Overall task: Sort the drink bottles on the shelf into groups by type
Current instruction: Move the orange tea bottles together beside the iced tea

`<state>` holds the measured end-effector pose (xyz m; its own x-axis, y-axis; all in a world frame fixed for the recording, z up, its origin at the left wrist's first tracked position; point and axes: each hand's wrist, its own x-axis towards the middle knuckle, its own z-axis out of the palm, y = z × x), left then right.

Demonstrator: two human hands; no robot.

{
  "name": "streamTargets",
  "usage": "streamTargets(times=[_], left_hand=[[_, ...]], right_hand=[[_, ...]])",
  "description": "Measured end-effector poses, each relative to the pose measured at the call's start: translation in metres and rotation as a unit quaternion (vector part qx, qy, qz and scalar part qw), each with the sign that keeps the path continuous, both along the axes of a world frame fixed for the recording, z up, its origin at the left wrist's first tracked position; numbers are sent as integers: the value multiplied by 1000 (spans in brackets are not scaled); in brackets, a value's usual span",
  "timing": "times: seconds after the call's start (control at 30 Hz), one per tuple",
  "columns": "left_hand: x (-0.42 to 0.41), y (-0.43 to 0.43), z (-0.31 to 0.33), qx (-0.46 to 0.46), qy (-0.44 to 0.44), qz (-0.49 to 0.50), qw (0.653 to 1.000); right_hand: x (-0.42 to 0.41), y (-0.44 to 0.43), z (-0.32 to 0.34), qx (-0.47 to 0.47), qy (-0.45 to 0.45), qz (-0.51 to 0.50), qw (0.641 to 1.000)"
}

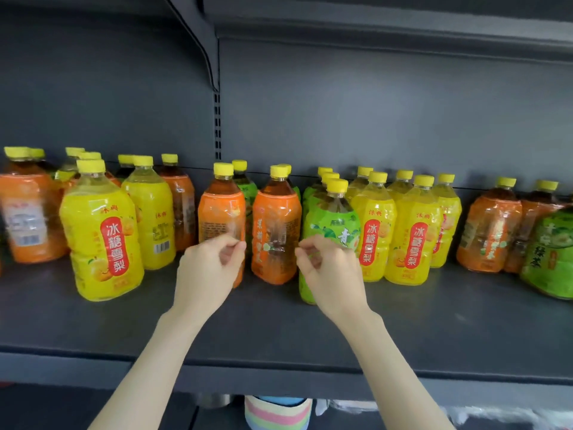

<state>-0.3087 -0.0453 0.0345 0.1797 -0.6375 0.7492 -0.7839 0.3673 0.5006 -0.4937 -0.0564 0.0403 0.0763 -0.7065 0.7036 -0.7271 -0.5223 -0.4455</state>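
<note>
Left hand (208, 268) and right hand (331, 273) at frame center, fingers loosely curled, empty, flanking an orange bottle (275, 234). Green bottle (330, 234) just behind the right hand. Yellow bottles (406, 231) center right, more mixed bottles along the dark shelf (93, 330).

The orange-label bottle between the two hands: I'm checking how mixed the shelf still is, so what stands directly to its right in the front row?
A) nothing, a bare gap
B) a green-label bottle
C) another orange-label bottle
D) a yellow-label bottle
B: right of the orange-label bottle stands a green-label bottle, partly hidden by the right hand; the yellow-label bottles start only beyond it.
</note>
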Motion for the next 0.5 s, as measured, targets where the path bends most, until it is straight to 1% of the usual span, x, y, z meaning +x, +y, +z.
streamTargets(times=[0.13, 0.23, 0.3, 0.37, 0.43, 0.5], left_hand=[[42, -24, 5, -27, 40, 6, 999], [61, -43, 8, 24, 78, -17, 997], [72, -57, 10, 85, 102, -83, 988], [81, -69, 14, 144, 129, -170, 966], [86, -76, 17, 199, 151, -245, 937], [88, -80, 19, 229, 160, -303, 911]], right_hand=[[44, -17, 4, -25, -22, 3, 999], [70, -33, 4, -40, -42, -42, 997], [82, -42, 6, -52, -43, -77, 995], [88, -51, 11, -46, -34, -101, 993], [90, -58, 20, -2, -41, -101, 994], [92, -67, 28, 59, -68, -79, 993]])
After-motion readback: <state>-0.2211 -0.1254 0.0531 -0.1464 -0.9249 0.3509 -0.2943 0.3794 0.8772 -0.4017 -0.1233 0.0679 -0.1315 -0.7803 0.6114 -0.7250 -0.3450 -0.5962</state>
